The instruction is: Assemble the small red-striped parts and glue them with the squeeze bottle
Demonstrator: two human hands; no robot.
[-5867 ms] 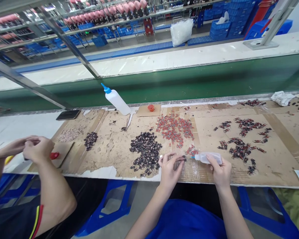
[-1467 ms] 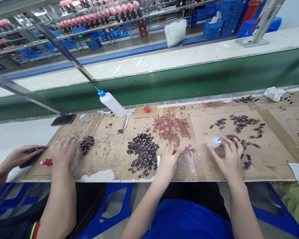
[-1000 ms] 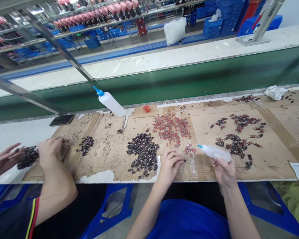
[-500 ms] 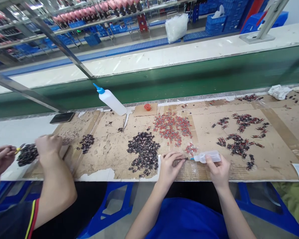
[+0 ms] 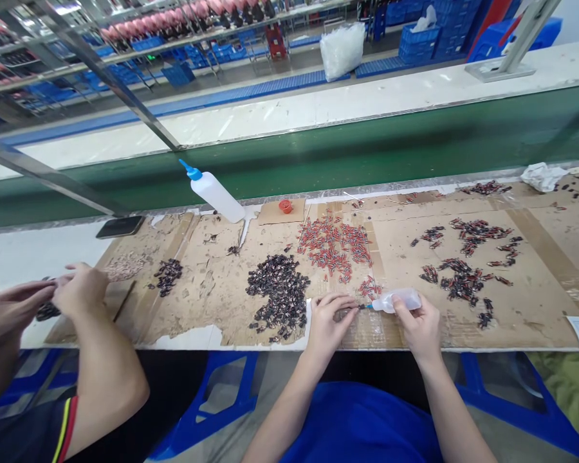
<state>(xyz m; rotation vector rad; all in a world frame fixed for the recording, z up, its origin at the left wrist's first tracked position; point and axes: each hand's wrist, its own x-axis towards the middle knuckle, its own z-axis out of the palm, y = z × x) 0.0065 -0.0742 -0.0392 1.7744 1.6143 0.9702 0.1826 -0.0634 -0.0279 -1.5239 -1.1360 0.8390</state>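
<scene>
Between thumb and fingertips my left hand [image 5: 332,319] pinches a small dark part [image 5: 361,307], low over the cardboard. My right hand [image 5: 421,325] is closed around a translucent squeeze bottle [image 5: 396,300], tilted almost flat. Its blue nozzle points left and meets, or nearly meets, the dark part. A heap of small black parts [image 5: 278,292] lies left of my left hand. Just beyond both hands are scattered small red parts [image 5: 335,247], with a little cluster of them [image 5: 369,287] by the nozzle. On the right lie groups of joined red-and-black pieces [image 5: 463,281].
A larger white bottle with a blue tip [image 5: 217,196] leans at the back, near a small red cap [image 5: 285,206]. To the left, a co-worker's hands [image 5: 80,289] work beside a small black pile [image 5: 168,276]. A phone [image 5: 120,226] and crumpled tissue [image 5: 543,177] rest on the table.
My right hand and the squeeze bottle have shifted slightly left, toward the dark part. My left hand stays put. The co-worker's hands have come together.
</scene>
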